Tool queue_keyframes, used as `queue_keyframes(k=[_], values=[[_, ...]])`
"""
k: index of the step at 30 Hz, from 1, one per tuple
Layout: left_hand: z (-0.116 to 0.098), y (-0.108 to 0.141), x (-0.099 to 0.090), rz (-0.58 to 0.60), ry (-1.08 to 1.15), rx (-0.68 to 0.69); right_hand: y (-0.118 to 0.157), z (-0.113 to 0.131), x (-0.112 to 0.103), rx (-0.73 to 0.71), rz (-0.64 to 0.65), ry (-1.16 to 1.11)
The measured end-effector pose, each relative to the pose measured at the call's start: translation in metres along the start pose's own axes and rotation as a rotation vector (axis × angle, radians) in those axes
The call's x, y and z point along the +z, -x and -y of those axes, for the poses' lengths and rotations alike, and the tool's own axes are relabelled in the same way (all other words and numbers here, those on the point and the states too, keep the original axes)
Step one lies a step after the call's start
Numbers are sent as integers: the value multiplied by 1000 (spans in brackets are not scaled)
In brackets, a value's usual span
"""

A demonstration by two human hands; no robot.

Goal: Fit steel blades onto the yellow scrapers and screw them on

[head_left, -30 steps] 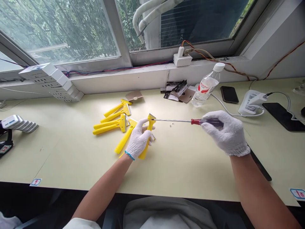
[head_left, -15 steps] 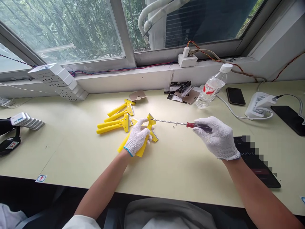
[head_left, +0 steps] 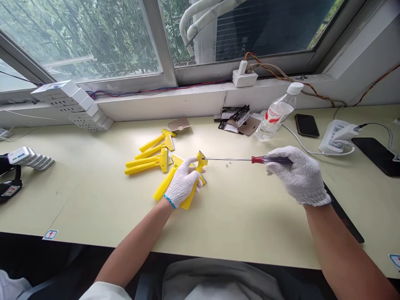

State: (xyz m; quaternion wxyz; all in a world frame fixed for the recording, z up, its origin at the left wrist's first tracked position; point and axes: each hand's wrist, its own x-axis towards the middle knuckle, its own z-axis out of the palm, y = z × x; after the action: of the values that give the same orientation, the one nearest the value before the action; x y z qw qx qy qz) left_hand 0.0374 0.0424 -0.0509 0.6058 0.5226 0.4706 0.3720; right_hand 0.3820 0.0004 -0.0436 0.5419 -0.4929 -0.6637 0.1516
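My left hand (head_left: 183, 183), in a white knitted glove with a blue cuff, grips a yellow scraper (head_left: 201, 161) with its head pointing up. In my gloved right hand (head_left: 298, 175) is a screwdriver (head_left: 258, 160) with a red and dark see-through handle. Its long metal shaft runs level to the left, and the tip meets the head of the held scraper. More yellow scrapers (head_left: 146, 163) lie left of and behind my left hand, and one is partly under it. Tiny screws (head_left: 228, 165) lie on the table below the shaft.
Cardboard packaging (head_left: 239, 121) and a water bottle (head_left: 276, 114) stand or lie at the back. Right of them are a phone (head_left: 307, 125), a power strip (head_left: 334, 137) and another phone (head_left: 378, 156). White boxes (head_left: 76, 106) are stacked at the back left.
My right hand has moved to the right with the screwdriver. The held scraper has shifted slightly right, with the screwdriver tip still at its head. The view has moved slightly.
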Motion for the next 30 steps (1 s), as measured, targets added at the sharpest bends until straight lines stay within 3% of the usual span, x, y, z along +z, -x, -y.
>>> queue_keyframes(k=[4, 9, 13, 19, 22, 27, 30], values=[[8, 0, 4, 31, -5, -33, 6, 1, -1, 62, -118, 116], [9, -2, 3, 43, 62, -56, -2, 6, -3, -98, 18, 42], [4, -2, 4, 51, 147, -118, -6, 14, 1, -144, 14, 19], [1, 0, 6, 52, 208, -166, -23, 34, 9, -344, -129, 359], [4, -4, 3, 49, 239, -166, -49, 50, 14, -403, 18, 376], [7, -9, -2, 51, 243, -141, -91, 85, 16, -439, 253, 175], [7, -9, -2, 47, 245, -149, -101, 103, 15, -398, 343, 289]])
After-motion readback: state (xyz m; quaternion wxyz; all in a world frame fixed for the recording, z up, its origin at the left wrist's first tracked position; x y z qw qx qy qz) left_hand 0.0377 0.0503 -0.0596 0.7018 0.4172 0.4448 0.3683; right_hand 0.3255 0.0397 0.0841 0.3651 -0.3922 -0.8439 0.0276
